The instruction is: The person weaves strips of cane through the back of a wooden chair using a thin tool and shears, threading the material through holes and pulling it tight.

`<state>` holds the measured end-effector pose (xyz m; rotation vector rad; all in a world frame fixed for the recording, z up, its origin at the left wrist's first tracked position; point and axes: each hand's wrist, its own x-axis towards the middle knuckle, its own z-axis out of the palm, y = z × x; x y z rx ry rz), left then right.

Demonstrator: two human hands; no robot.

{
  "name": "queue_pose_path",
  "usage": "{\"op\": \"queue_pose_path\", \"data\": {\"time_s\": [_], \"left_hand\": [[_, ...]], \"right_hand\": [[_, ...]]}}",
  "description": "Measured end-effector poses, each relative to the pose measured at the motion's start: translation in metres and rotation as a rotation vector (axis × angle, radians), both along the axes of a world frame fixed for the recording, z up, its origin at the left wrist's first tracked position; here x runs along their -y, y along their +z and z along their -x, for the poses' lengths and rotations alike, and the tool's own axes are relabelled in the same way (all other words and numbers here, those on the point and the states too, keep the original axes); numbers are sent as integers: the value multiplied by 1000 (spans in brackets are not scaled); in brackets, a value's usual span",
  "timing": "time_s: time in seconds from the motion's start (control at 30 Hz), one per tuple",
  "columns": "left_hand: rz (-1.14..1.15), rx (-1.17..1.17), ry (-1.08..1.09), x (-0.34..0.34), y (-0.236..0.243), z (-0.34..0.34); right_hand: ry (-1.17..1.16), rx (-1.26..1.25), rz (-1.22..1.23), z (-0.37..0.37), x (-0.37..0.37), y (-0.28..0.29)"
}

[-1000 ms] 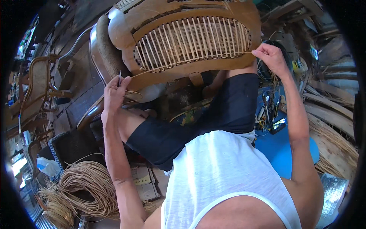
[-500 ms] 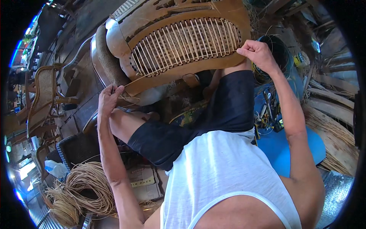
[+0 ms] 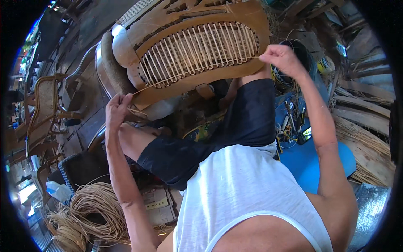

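Observation:
A carved brown wooden chair frame (image 3: 168,93) leans over my knees, its oval opening strung with rows of pale cane strands (image 3: 197,48). At the lower left of the oval, my left hand (image 3: 117,110) pinches a cane strand (image 3: 145,89) that runs tight to the opening's edge. Past the right end of the oval, my right hand (image 3: 282,59) is closed with thumb and finger on the strand's other stretch, which crosses the lower part of the weave. Small holes line the oval's rim.
Coils of rattan cane (image 3: 98,210) lie on the floor at lower left, beside a flattened carton (image 3: 156,206). A caned chair (image 3: 44,101) stands at far left. Tools (image 3: 289,124) lie by a blue surface (image 3: 312,159) at right, near wood boards (image 3: 365,113).
My left hand has closed more tightly on the strand. My right hand remains pinched near the frame's right end. The whole view has shifted slightly.

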<state>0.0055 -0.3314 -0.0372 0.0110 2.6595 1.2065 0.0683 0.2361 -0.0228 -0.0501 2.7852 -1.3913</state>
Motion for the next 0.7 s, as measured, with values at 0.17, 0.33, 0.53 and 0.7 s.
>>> {"op": "queue_pose_path", "data": {"time_s": [0.17, 0.33, 0.53, 0.7], "left_hand": [[-67, 17, 23, 16, -16, 2], [54, -2, 11, 20, -21, 8], [48, 31, 21, 16, -12, 9], [71, -6, -18, 21, -18, 11]], "right_hand": [[-73, 0, -65, -2, 20, 8], [-75, -25, -86, -2, 23, 9], [-36, 72, -86, 3, 8, 9], [-49, 35, -86, 2, 9, 4]]}}
